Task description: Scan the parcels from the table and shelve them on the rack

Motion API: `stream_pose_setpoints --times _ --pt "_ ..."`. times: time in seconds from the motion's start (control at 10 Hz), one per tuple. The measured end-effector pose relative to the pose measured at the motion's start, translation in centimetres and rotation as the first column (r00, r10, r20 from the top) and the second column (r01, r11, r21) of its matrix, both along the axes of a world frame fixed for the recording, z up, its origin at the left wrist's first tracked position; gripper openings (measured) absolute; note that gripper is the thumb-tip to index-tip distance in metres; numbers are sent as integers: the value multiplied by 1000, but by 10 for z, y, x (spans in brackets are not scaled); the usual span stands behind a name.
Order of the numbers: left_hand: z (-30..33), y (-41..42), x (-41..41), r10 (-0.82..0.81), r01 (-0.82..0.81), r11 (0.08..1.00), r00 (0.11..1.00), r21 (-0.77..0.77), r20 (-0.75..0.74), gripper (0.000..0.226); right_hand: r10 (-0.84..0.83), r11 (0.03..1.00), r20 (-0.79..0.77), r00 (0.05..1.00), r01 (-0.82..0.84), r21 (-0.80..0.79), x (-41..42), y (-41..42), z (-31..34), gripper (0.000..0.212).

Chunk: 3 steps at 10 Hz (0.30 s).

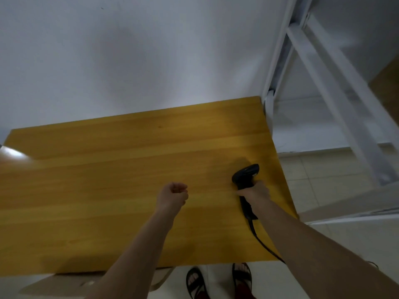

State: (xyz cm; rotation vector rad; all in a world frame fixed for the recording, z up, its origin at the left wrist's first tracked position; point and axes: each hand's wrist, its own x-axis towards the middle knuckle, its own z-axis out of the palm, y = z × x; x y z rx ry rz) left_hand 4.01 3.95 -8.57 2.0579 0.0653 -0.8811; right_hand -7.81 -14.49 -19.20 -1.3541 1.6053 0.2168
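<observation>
1. A person stands at a yellow wooden bench (129, 173) that fills the middle and lower frame, against a pale wall.
2. The right hand (255, 190), right of centre, is wrapped round the handle of a black barcode scanner (245, 175); its head points up the frame, and its cable (262, 244) trails down past the bench's front edge.
3. The left hand (173, 194), at centre, is curled into a loose fist and holds nothing.
4. No parcel is clearly in view. A blurred pale shape (11, 153) sits at the far left edge; I cannot tell whether it is one.
5. The white metal rack (323, 87) rises at the upper right, just beside the bench's far corner.
6. To do this step well, I judge, the free hand should fetch a parcel label-up while the scanner stays aimed and its cable stays free of the bench edge.
7. Brown cardboard (71, 283) lies on the floor under the bench's front edge, near the sandalled feet (218, 279), and could trip a step toward the rack.
</observation>
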Motion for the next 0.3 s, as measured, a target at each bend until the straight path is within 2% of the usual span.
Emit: stream_pose_setpoints --times 0.1,0.3 --pt "-2 -2 0 -14 14 1000 1000 -18 -4 9 -20 1000 55 998 20 -3 -5 0 -2 60" --pt "1 1 -1 -62 61 997 998 -46 -10 10 -12 998 32 999 14 -61 -18 1 4 29"
